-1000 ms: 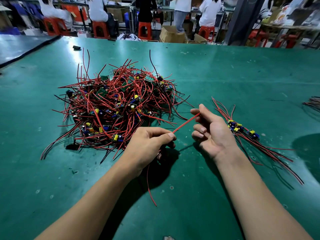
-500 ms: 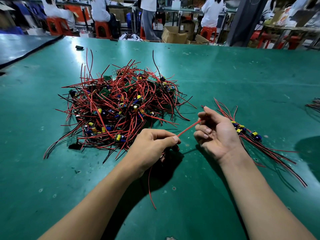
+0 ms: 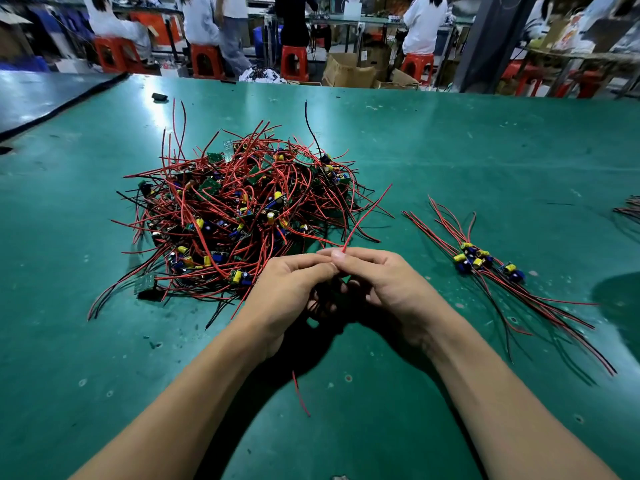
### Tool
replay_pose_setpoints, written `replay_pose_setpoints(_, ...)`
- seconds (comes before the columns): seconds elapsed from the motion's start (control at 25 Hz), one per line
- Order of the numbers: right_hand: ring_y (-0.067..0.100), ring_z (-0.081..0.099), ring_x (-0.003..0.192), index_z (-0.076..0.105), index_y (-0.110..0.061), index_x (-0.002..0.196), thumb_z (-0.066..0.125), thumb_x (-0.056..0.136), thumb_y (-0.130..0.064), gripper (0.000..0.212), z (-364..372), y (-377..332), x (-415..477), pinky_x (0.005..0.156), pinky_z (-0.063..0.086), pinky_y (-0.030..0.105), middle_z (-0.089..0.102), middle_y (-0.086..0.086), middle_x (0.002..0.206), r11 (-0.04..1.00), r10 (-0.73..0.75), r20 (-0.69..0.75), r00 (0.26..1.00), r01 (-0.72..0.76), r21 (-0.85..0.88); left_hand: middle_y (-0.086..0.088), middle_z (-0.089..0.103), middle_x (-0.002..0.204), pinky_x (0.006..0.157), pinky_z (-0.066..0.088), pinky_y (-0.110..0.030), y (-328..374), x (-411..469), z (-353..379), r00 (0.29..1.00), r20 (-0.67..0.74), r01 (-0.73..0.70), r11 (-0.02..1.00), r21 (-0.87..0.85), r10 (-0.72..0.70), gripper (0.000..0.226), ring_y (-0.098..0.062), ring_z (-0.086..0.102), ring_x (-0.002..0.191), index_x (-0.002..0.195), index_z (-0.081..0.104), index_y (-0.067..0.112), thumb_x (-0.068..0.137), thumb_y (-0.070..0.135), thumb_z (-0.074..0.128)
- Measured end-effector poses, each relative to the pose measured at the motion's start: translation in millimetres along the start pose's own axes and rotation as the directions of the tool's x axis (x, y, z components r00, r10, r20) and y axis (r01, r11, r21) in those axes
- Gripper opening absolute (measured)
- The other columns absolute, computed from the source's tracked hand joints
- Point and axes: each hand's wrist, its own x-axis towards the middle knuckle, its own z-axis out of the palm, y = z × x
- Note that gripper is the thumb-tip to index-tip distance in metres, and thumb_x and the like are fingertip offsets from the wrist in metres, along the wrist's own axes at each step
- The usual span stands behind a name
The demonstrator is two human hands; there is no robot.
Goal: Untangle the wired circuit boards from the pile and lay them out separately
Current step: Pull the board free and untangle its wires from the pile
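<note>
Mid-frame, the left hand (image 3: 291,289) and right hand (image 3: 384,285) pinch one red wire (image 3: 367,213), seemingly light and floppy, probably best gripped low.

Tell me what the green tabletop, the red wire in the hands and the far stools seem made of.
Tabletop: probably a rubber or vinyl mat, semi-gloss; soft glare, scuffs and specks. Red wire: smooth plastic insulation, presumably over metal; it bends in a springy curve. Stools: likely moulded plastic, orange-red, with one-piece bodies and cut-outs.
</note>
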Motion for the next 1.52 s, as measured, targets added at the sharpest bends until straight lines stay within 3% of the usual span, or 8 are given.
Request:
replay_pose_setpoints(0.12, 0.012, 0.057, 0.058, 0.079, -0.008, 0.096, 0.071, 0.089, -0.025, 0.021, -3, -2, 1, 0.050, 0.048, 0.019, 0.065, 0.010, 0.075, 0.998, -0.051, -0.094, 0.994, 0.054, 0.027, -0.013, 0.072, 0.072, 0.048, 0.052, -0.022, 0, 2, 0, 0.999, 0.034, 0.041, 0.999, -0.018, -0.040, 0.016, -0.018, 0.061, 0.054, 0.083, 0.078, 0.005, 0.090, 0.007, 0.064)
replay_pose_setpoints(0.28, 0.007, 0.024, 0.040, 0.079, -0.015, 0.085, 0.071, 0.090, -0.030, 0.018, -11, -4, 7, 0.045, 0.015, 0.020, 0.033, 0.000, 0.054, 0.989, -0.149, -0.285, 0.947, 0.135, -0.068, -0.011, 0.070, 0.069, 0.049, 0.041, -0.020, -1, 3, -1, 0.996, 0.063, 0.059, 0.996, 0.065, -0.063, 0.014, -0.018, 0.047, 0.058, 0.083, 0.076, 0.004, 0.088, 0.013, 0.067)
replay_pose_setpoints(0.64, 0.004, 0.024, 0.040, 0.068, -0.009, 0.080, 0.070, 0.092, -0.022, 0.018, -29, -15, 10, 0.037, 0.021, 0.016, 0.066, -0.009, 0.067, 0.954, -0.225, -0.514, 0.828, 0.295, 0.058, -0.009, 0.070, 0.069, 0.045, 0.040, -0.016, 1, 1, -1, 0.987, 0.135, 0.071, 0.989, 0.127, -0.088, 0.017, -0.015, 0.044, 0.056, 0.078, 0.077, 0.009, 0.090, 0.012, 0.066)
replay_pose_setpoints(0.84, 0.004, 0.024, 0.037, 0.066, -0.011, 0.070, 0.070, 0.091, -0.025, 0.026, -33, -25, 7, 0.035, 0.018, 0.016, 0.041, -0.008, 0.058, 0.928, -0.073, -0.537, 0.841, 0.254, 0.272, -0.009, 0.070, 0.069, 0.045, 0.041, -0.016, 3, -1, -1, 0.983, 0.167, 0.056, 0.987, 0.150, -0.081, 0.017, -0.018, 0.046, 0.059, 0.078, 0.077, 0.009, 0.090, 0.013, 0.066)
replay_pose_setpoints(1.08, 0.004, 0.026, 0.036, 0.064, -0.011, 0.058, 0.067, 0.090, -0.024, 0.035, -34, -28, 3, 0.036, 0.021, 0.016, 0.041, -0.004, 0.055, 0.831, -0.006, -0.400, 0.916, 0.227, 0.507, -0.008, 0.070, 0.070, 0.047, 0.039, -0.017, 0, 1, -5, 0.974, 0.214, 0.029, 0.980, 0.195, -0.072, 0.018, -0.018, 0.050, 0.056, 0.078, 0.078, 0.013, 0.090, 0.015, 0.066)
replay_pose_setpoints(1.24, 0.005, 0.026, 0.040, 0.069, -0.012, 0.070, 0.074, 0.081, -0.035, 0.026, -35, -25, 4, 0.037, 0.022, 0.017, 0.044, -0.006, 0.061, 0.914, -0.066, -0.453, 0.889, 0.235, 0.330, -0.008, 0.072, 0.072, 0.046, 0.044, -0.018, -4, 4, -5, 0.992, 0.111, 0.044, 0.988, 0.146, -0.061, 0.012, -0.014, 0.054, 0.050, 0.084, 0.078, 0.011, 0.089, 0.016, 0.068)
replay_pose_setpoints(1.36, 0.005, 0.032, 0.045, 0.075, -0.011, 0.087, 0.077, 0.068, -0.050, 0.043, -34, -21, 4, 0.040, 0.027, 0.017, 0.050, -0.006, 0.068, 0.976, -0.093, -0.426, 0.900, 0.168, 0.142, -0.005, 0.074, 0.072, 0.046, 0.045, -0.018, -5, 7, -4, 0.999, 0.034, 0.015, 0.994, 0.104, -0.019, 0.011, -0.012, 0.054, 0.046, 0.098, 0.074, 0.012, 0.091, 0.015, 0.067)
replay_pose_setpoints(1.52, 0.011, 0.049, 0.061, 0.080, -0.017, 0.095, 0.085, 0.070, -0.044, 0.037, -23, -11, -1, 0.052, 0.037, 0.020, 0.062, -0.001, 0.084, 0.991, 0.053, -0.105, 0.993, -0.065, -0.116, -0.020, 0.073, 0.085, 0.049, 0.048, -0.022, -1, 6, -3, 0.999, 0.031, 0.010, 0.997, 0.080, -0.013, 0.033, -0.022, 0.056, 0.061, 0.125, 0.059, 0.018, 0.093, 0.021, 0.065)
